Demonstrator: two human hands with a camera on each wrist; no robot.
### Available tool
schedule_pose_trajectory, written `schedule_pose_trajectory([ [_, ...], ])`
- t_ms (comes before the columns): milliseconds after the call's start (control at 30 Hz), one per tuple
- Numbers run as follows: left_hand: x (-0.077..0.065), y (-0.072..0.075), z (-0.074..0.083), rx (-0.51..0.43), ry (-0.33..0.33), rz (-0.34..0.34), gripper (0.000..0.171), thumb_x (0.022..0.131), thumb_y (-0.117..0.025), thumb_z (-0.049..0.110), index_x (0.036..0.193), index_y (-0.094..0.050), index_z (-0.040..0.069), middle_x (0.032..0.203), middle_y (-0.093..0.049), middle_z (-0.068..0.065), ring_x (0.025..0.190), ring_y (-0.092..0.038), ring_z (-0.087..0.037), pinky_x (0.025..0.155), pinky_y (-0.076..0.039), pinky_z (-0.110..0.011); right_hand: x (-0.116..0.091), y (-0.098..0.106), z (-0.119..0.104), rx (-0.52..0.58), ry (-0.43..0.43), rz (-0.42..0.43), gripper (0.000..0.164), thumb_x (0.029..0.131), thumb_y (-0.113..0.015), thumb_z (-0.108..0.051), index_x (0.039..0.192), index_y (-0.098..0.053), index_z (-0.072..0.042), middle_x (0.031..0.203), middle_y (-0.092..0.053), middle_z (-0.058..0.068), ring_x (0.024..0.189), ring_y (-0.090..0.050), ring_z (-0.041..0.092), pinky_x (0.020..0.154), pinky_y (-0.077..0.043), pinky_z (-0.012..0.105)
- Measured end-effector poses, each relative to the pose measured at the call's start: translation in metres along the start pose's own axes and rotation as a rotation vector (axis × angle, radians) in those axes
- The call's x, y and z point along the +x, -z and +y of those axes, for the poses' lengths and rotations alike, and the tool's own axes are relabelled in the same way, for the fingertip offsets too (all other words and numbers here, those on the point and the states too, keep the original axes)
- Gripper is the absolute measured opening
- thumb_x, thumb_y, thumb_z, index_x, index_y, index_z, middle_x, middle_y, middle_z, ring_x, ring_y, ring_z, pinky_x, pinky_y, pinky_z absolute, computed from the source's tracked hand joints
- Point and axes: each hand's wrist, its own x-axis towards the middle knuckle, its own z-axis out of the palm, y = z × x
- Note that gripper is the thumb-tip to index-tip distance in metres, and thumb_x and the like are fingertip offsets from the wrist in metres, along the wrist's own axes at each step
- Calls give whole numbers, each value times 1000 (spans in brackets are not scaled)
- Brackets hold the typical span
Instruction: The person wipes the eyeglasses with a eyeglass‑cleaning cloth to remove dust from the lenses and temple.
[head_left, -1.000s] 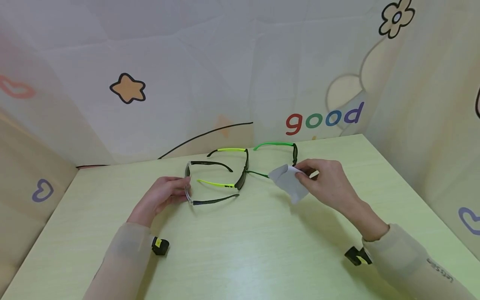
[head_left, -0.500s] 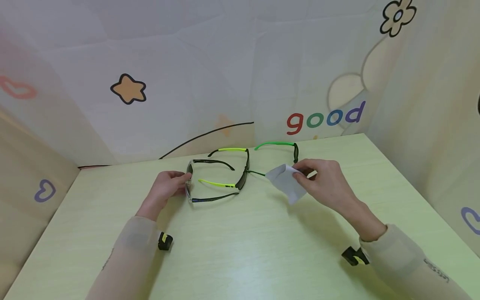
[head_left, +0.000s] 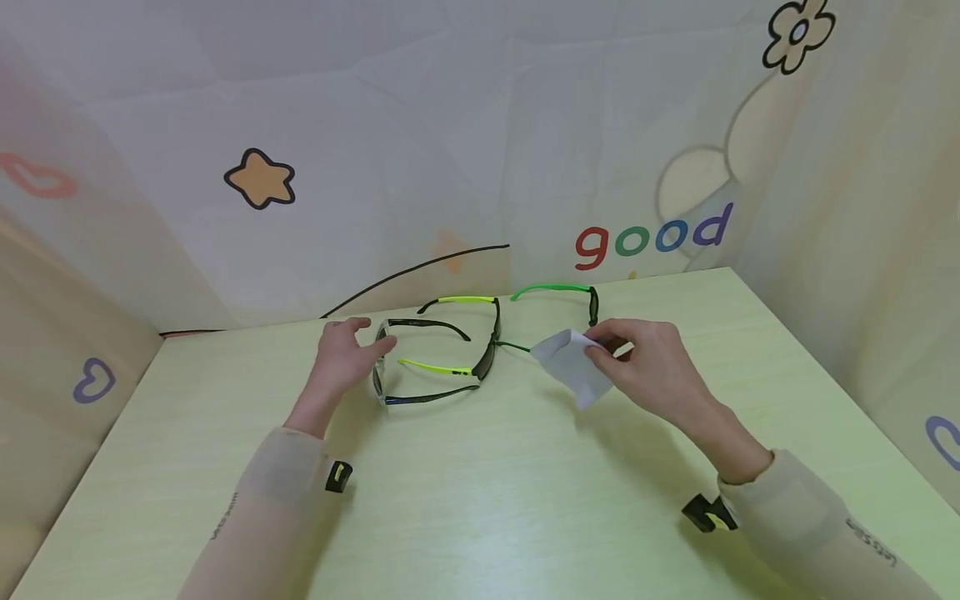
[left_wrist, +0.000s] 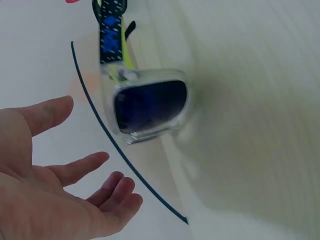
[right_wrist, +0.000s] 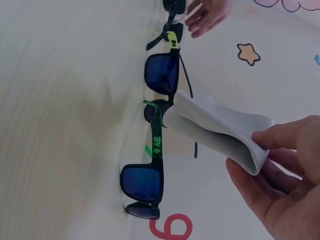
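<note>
One right hand point(head_left: 652, 367) pinching a folded white cloth point(head_left: 573, 367); one left hand point(head_left: 343, 358), fingers spread, beside clear-framed, black-armed sunglasses point(left_wrist: 150, 105) on a pale table point(head_left: 465, 517); beyond, yellow-and-black sunglasses point(right_wrist: 162, 72); green-and-black sunglasses point(right_wrist: 142, 182), "SPY" lettering point(right_wrist: 157, 145) legible only from right wrist; backdrop point(head_left: 397, 150) printed "good".

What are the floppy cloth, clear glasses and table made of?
White cloth: probably soft, dull fabric; it folds and droops. Clear-framed glasses: likely smooth plastic, since the frame is see-through; the dark lens could be plastic or glass. Table: maybe wood or wood-look coating, with faint streaks and a soft shine.
</note>
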Motion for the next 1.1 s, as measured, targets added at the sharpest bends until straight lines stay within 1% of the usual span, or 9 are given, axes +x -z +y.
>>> schedule_pose_trajectory([
  [100, -3, -2, 9, 58, -63, -20, 64, 100, -65, 29, 146, -45, -11, 152, -29, -34, 142, -28, -49, 117, -30, -58, 0, -1, 0, 1, 1, 1, 12, 91, -76, 0, 103, -78, 0, 94, -75, 10, 79, -70, 21, 67, -63, 37],
  [167, -5, -5, 14, 90, -103, -41, 62, 99, -67, 28, 144, -48, -10, 153, -29, -33, 142, -27, -50, 116, -30, -60, 0, -2, 0, 4, -4, -2, 13, 91, -76, -1, 104, -78, 0, 95, -75, 10, 79, -70, 21, 67, -63, 36],
  [333, -12, -13, 26, 154, -225, -121, 56, 97, -71, 22, 140, -54, -9, 151, -36, -29, 139, -35, -49, 113, -35, -58, 0, -3, -1, 14, -21, -15, 13, 92, -76, -2, 104, -77, 0, 95, -75, 10, 80, -70, 22, 68, -63, 37],
  [533, -24, -28, 37, 183, -371, -268, 47, 94, -74, 15, 133, -61, -8, 148, -44, -25, 138, -41, -44, 114, -37, -54, 1, -4, -2, 9, -25, -22, 13, 92, -76, -2, 104, -77, 0, 94, -75, 9, 80, -70, 21, 67, -62, 37],
  [633, -28, -36, 43, 226, -433, -300, 43, 95, -74, 12, 132, -62, -8, 144, -49, -24, 135, -46, -42, 113, -38, -52, 1, -4, -2, 12, -28, -24, 13, 91, -77, -2, 104, -77, 0, 94, -75, 9, 81, -70, 22, 68, -62, 37],
  [733, -28, -45, 48, 277, -480, -308, 41, 95, -73, 10, 131, -63, -7, 138, -53, -22, 130, -50, -40, 111, -41, -51, 1, -5, -3, 15, -31, -24, 13, 91, -77, -3, 104, -77, -1, 94, -75, 8, 81, -70, 21, 67, -62, 36],
  [800, -25, -51, 50, 310, -498, -312, 41, 95, -73, 10, 131, -63, -6, 135, -56, -20, 127, -54, -38, 108, -44, -51, 1, -6, -3, 15, -31, -22, 12, 92, -76, -3, 104, -77, -2, 93, -75, 7, 81, -70, 20, 67, -62, 35],
  [900, -21, -59, 54, 359, -497, -311, 39, 95, -74, 11, 131, -65, -3, 129, -61, -17, 121, -58, -36, 102, -47, -52, 1, -8, -3, 18, -35, -21, 12, 92, -77, -4, 104, -77, -3, 93, -75, 5, 81, -70, 19, 67, -61, 33],
  [1100, -17, -69, 60, 401, -414, -284, 34, 96, -72, 12, 128, -68, 1, 123, -66, -13, 117, -61, -32, 101, -49, -49, 1, -12, -5, 40, -45, -34, 14, 92, -77, -4, 106, -77, -3, 95, -75, 7, 82, -69, 21, 68, -61, 35],
])
